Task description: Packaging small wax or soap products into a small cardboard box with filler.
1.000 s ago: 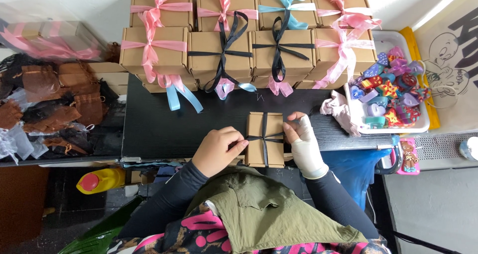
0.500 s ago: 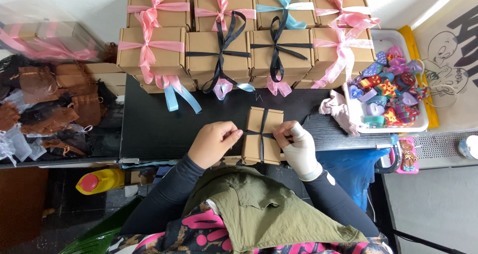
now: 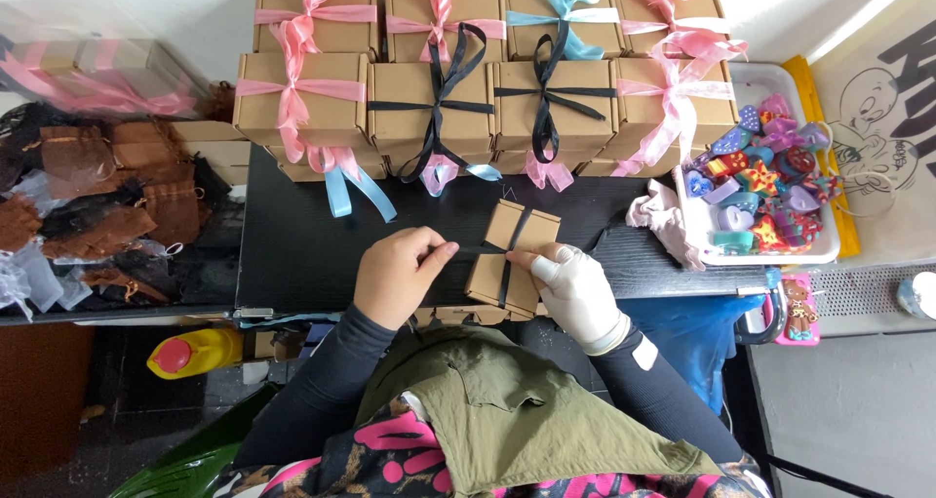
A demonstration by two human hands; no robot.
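Since the earlier frame, the small kraft box [image 3: 514, 261] has been tilted slightly on the black table [image 3: 292, 254]. Black ribbon [image 3: 478, 250] is pinched by the left hand [image 3: 398, 274] and by the gloved right hand [image 3: 577, 293], near the stacked gift boxes [image 3: 429, 98].

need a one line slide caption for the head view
Left hand and gloved right hand pull black ribbon across a small brown cardboard box on a black table.
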